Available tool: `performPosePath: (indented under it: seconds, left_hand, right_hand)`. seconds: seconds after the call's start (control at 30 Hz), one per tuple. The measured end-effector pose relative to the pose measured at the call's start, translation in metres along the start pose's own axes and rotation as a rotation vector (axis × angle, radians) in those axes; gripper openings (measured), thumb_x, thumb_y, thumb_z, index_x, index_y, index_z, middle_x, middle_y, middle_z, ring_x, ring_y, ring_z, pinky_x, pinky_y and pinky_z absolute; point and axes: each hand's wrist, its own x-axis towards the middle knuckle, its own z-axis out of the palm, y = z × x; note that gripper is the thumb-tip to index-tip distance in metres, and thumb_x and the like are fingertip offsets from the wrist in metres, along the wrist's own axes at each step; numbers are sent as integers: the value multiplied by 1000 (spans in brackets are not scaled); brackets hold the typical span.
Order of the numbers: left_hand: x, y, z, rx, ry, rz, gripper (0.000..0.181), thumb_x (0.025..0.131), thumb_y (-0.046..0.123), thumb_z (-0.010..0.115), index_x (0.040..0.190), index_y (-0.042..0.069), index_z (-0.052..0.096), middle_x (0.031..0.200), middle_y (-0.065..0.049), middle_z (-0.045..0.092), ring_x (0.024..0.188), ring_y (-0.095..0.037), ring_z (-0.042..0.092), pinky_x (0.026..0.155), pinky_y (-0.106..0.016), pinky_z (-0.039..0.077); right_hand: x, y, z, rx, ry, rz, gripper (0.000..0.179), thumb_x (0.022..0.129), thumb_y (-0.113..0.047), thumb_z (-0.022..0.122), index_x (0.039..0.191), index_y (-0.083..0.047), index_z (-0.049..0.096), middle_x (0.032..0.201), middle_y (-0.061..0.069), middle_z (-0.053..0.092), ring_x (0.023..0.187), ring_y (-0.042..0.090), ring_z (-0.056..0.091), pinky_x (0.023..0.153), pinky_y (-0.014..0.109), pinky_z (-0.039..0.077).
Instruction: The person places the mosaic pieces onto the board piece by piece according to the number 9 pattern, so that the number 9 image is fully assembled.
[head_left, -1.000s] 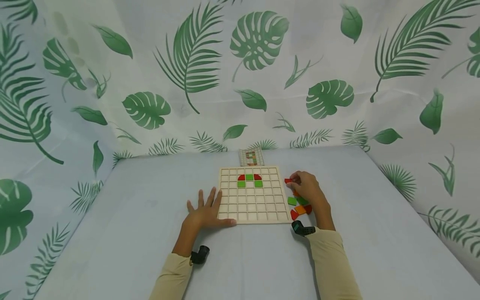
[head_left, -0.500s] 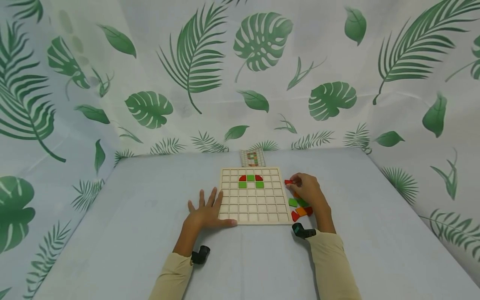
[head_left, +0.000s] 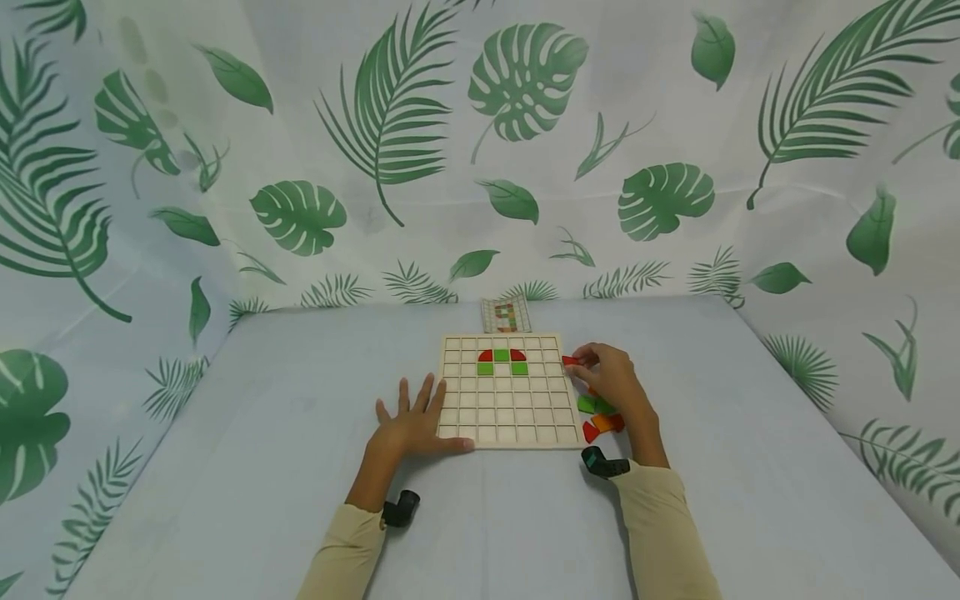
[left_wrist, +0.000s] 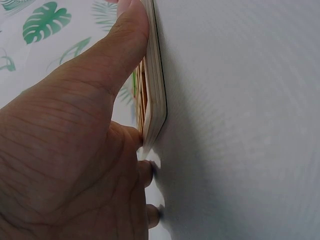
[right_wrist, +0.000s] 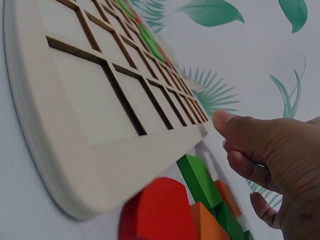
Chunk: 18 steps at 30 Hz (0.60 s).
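Observation:
A wooden grid board [head_left: 506, 417] lies flat on the table, with two red rounded pieces and several green squares [head_left: 501, 356] set in its upper cells. My left hand [head_left: 408, 429] rests with spread fingers at the board's near left corner. Its thumb runs along the front edge of the board [left_wrist: 157, 85] in the left wrist view. At the right edge, my right hand [head_left: 611, 373] pinches a red piece [head_left: 572, 361] between thumb and fingertips, level with the second row. In the right wrist view this hand [right_wrist: 280, 155] hides the piece.
Loose pieces lie right of the board: a red one [head_left: 590, 432], an orange one [head_left: 602, 423] and green ones [head_left: 587, 404], partly under the right hand. A small pattern card [head_left: 506, 317] sits behind the board. Leaf-printed cloth [head_left: 420, 250] rises behind the table.
My right hand has shifted slightly left with the red piece, bringing it to the board's right edge. The left hand stays put on the board's corner.

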Motion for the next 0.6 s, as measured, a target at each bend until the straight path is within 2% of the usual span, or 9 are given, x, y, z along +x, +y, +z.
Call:
performPosePath:
  seconds: [0.17, 0.27, 0.6]
  left_hand:
    - [1, -1, 0, 4, -11, -2, 112, 77, 74, 62, 159, 15, 12, 166, -9, 1, 150, -46, -8, 109, -76, 3]
    - [0, 0, -1, 3, -8, 0, 111, 78, 73, 62, 159, 16, 12, 166, -9, 1, 149, -46, -8, 109, -76, 3]
    - [-2, 2, -1, 14, 3, -1, 111, 77, 72, 63, 158, 14, 14, 166, -11, 4, 149, -48, -4, 107, -77, 8]
  right_hand:
    - [0, -8, 4, 51, -2, -59, 36, 87, -28, 75, 110, -1, 66, 102, 15, 69, 96, 28, 63, 83, 44, 53]
    - [-1, -12, 9, 59, 1, -108, 34, 87, -25, 76, 107, 1, 66, 99, 15, 70, 94, 29, 64, 87, 45, 51]
    - [-2, -27, 20, 84, -16, -247, 30, 86, -21, 76, 104, 1, 67, 96, 14, 70, 89, 27, 66, 83, 46, 54]
